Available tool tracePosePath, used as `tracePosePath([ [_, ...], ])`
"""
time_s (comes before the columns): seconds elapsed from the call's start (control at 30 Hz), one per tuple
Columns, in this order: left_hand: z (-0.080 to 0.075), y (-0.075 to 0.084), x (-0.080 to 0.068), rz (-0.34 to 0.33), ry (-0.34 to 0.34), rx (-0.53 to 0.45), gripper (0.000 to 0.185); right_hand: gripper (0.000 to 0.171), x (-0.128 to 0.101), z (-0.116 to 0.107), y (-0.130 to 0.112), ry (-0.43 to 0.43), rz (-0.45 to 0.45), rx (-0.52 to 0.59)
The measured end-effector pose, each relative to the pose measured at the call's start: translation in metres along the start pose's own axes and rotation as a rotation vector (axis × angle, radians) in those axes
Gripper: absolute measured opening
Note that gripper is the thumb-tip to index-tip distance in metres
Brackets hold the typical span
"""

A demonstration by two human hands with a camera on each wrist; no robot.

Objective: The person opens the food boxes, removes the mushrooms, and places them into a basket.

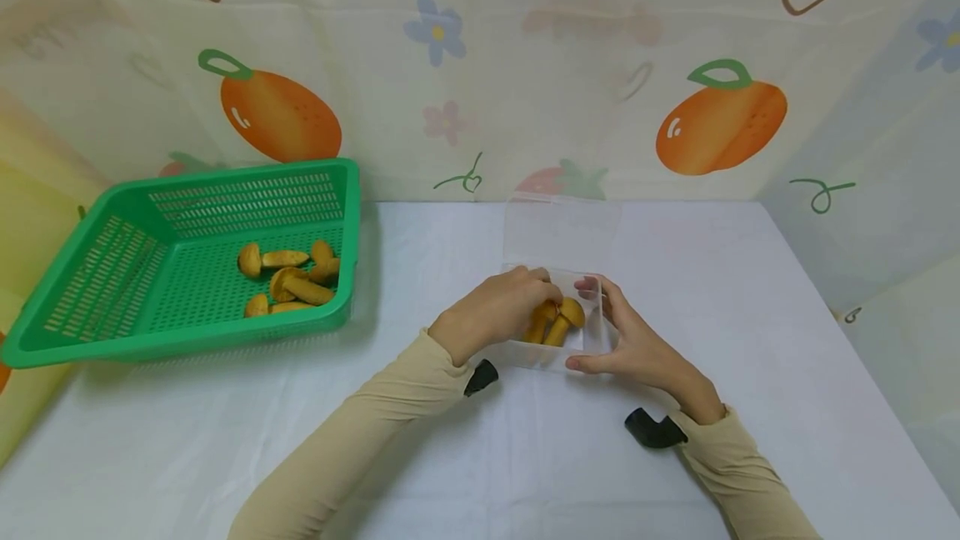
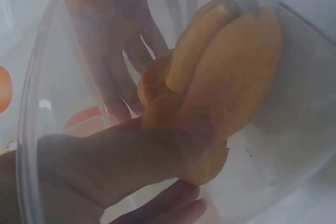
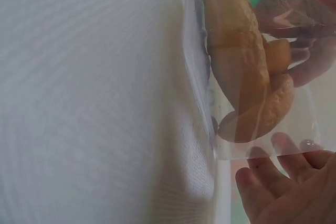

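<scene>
A clear plastic box (image 1: 551, 359) with its lid raised at the back stands on the table, holding brown-capped mushrooms (image 1: 564, 323). My left hand (image 1: 504, 308) reaches down into it from the left, thumb and fingers around a mushroom (image 2: 202, 169); its fingertips are partly hidden in the head view. My right hand (image 1: 637, 346) holds the box's right side, thumb at the front and fingers toward the back corner. Through the box wall in the right wrist view, the mushrooms lie close together, with the right fingers (image 3: 270, 174) against the plastic.
A green basket (image 1: 172, 347) with several mushrooms (image 1: 300, 286) stands at the left. The box's transparent lid (image 1: 561, 232) stands up behind it. A white cloth covers the table (image 1: 480, 473), and a printed curtain (image 1: 495, 82) hangs along the back edge.
</scene>
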State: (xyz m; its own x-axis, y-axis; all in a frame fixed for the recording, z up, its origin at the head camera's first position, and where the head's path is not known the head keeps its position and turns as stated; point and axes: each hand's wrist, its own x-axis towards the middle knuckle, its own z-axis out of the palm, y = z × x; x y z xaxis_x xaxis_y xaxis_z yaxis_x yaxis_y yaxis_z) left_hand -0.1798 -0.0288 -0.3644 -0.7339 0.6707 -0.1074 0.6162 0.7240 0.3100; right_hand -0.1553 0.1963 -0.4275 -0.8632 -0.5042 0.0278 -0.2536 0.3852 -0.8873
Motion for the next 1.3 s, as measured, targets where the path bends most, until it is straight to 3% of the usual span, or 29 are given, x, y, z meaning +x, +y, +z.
tracePosePath([
  [0.53,-0.001,-0.003,-0.006,0.043,0.012,-0.077,0.03,0.102,0.0,0.002,0.0,-0.001,-0.002,-0.001],
  [0.73,-0.002,-0.004,-0.007,0.072,0.03,-0.04,0.032,0.103,0.0,0.002,0.001,0.004,0.002,-0.006],
  [0.9,-0.004,-0.006,-0.01,0.059,0.011,-0.035,0.033,0.104,-0.001,0.002,0.001,0.005,0.008,-0.01],
  [1.17,-0.006,-0.008,-0.01,0.127,-0.019,-0.091,0.035,0.104,0.001,0.002,0.002,0.006,-0.006,-0.011],
  [1.3,-0.009,-0.008,-0.013,0.119,-0.033,-0.076,0.038,0.102,0.001,0.001,0.001,0.011,-0.01,-0.022],
])
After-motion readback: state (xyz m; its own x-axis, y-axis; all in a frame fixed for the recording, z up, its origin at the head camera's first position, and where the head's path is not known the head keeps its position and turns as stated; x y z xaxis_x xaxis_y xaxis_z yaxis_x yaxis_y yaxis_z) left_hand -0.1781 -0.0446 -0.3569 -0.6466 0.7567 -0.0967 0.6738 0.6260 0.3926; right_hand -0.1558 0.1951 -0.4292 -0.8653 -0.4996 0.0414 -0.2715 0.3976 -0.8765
